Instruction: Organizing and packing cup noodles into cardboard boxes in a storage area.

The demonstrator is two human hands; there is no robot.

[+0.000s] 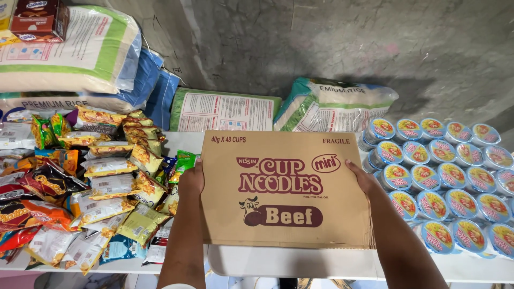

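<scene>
1. Both hands clamp the brown cardboard carton (284, 190): left hand (191, 181) on its left edge, right hand (363, 179) on its right.
2. It sits over the white table (321, 263), between snack packets (107, 184) and noodle cups (444, 176).
3. Looks stiff, probably light; side edges suit gripping.
</scene>
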